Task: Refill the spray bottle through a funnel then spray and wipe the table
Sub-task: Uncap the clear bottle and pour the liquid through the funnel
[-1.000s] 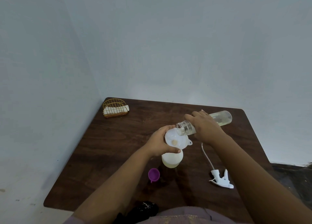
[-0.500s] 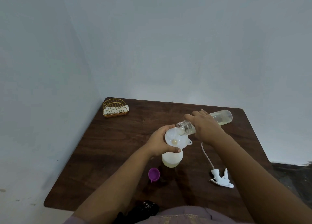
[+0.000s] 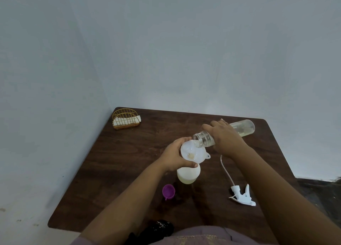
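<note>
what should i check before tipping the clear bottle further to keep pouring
1. Clear bottle mouth over the funnel bowl: ok, its open mouth overlaps the rim.
2. Funnel steadied: ok, left hand holds it on the white bottle.
3. Grip on the pouring bottle: ok, right hand wraps its middle.
4. Funnel draining: cannot tell, a little liquid sits at the bottom.
5. Room left in the white bottle: cannot tell, level not readable.
6. Spray head and purple cap away from spills: ok, both lie apart on the table.

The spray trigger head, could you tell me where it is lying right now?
The spray trigger head lies on the table, front right in the head view, beside the right forearm.
</note>
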### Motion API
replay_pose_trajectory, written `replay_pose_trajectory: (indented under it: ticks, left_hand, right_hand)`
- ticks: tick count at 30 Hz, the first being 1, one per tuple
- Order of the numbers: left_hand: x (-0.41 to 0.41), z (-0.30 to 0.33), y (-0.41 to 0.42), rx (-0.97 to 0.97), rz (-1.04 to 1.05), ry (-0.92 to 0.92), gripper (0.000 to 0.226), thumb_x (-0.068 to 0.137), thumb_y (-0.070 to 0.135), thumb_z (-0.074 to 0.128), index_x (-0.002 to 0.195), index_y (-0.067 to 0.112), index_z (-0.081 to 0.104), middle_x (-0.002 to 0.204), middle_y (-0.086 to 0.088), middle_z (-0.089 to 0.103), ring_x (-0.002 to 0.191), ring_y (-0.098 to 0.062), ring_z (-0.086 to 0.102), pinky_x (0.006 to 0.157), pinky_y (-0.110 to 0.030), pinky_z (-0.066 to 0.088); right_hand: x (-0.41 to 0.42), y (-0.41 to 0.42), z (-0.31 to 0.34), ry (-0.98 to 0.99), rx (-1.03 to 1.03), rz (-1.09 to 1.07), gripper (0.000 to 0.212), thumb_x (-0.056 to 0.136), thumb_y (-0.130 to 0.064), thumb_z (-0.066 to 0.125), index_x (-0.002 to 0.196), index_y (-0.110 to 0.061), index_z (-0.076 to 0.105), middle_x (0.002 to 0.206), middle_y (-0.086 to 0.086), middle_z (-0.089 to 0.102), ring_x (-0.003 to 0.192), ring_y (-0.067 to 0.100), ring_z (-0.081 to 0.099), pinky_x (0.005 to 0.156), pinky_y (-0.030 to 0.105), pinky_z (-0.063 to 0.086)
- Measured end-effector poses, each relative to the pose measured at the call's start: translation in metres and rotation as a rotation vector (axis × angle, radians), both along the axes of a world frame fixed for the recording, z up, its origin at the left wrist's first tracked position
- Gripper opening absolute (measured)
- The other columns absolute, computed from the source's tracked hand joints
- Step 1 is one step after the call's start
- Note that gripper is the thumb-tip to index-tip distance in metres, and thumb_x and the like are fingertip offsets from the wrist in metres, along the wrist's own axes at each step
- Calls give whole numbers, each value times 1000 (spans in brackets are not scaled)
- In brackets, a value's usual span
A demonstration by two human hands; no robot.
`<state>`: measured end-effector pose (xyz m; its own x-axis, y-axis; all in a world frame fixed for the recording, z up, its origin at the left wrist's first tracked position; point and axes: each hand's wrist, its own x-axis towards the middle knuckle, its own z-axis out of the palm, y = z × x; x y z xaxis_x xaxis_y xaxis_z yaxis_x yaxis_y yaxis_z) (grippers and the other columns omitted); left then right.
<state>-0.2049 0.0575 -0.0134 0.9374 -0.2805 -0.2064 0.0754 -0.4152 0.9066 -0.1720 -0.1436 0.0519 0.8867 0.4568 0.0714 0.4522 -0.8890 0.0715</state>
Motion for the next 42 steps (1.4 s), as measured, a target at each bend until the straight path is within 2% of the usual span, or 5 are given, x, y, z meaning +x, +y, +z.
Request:
replay_pose_trajectory:
  ticks: [20, 25, 33, 42]
  left_hand:
    - [-3, 6, -1, 11, -15, -47, 86, 64, 26, 89, 138, 31, 45, 134, 8, 51, 120, -15, 51, 98, -40, 51]
    - [-3, 6, -1, 8, -18, -51, 84, 66, 25, 89, 137, 31, 45, 131, 11, 50, 119, -13, 50, 95, -34, 51]
    - [0, 5, 0, 2, -22, -46, 85, 65, 26, 89, 137, 33, 45, 134, 9, 50, 120, -14, 50, 98, -39, 51]
    - [-1, 3, 1, -29, -16, -35, 86, 62, 24, 91, 136, 32, 47, 129, 11, 55, 116, -12, 54, 95, -35, 52]
  right_hand:
    - [-1, 2, 2, -9, 11, 11, 49, 80, -10, 65, 124, -23, 48, 105, 1, 55, 107, 21, 52, 116, 37, 21]
    - [-1, 3, 2, -14, 18, 8, 50, 80, -9, 64, 125, -24, 47, 106, 1, 55, 108, 20, 52, 116, 36, 20]
    - [0, 3, 1, -16, 19, 0, 49, 80, -12, 67, 123, -24, 47, 105, 1, 55, 106, 20, 52, 113, 36, 25]
    - [-2, 4, -3, 4, 52, 4, 45, 79, -13, 68, 119, -23, 50, 102, 1, 55, 104, 21, 53, 114, 37, 24]
